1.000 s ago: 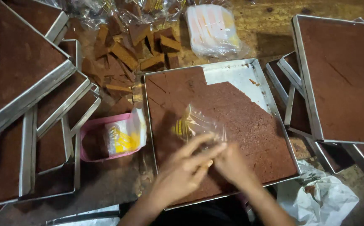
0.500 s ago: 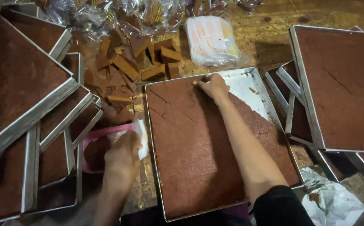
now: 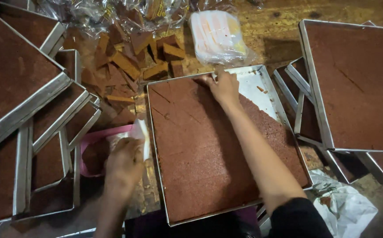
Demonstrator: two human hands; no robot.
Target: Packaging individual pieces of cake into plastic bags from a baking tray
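Note:
A metal tray (image 3: 268, 94) in front of me holds a large brown slab of cake (image 3: 209, 154) scored into pieces, with its far right corner bare. My right hand (image 3: 223, 86) reaches across to the slab's far edge, fingers pinched on a piece there. My left hand (image 3: 125, 161) rests at the pink plastic basket (image 3: 88, 143) left of the tray, its fingers on a small clear bag (image 3: 140, 136) at the basket's rim.
Stacked metal trays of brown cake (image 3: 19, 88) fill the left side, and more trays (image 3: 354, 83) stand at the right. Loose cut cake pieces (image 3: 129, 66) lie beyond the tray beside a pack of clear bags (image 3: 218, 35). Crumpled white plastic (image 3: 345, 207) lies near right.
My hands, together over the slab with a clear bag a second ago, have parted. The right reached to the far edge; the left went to the pink basket.

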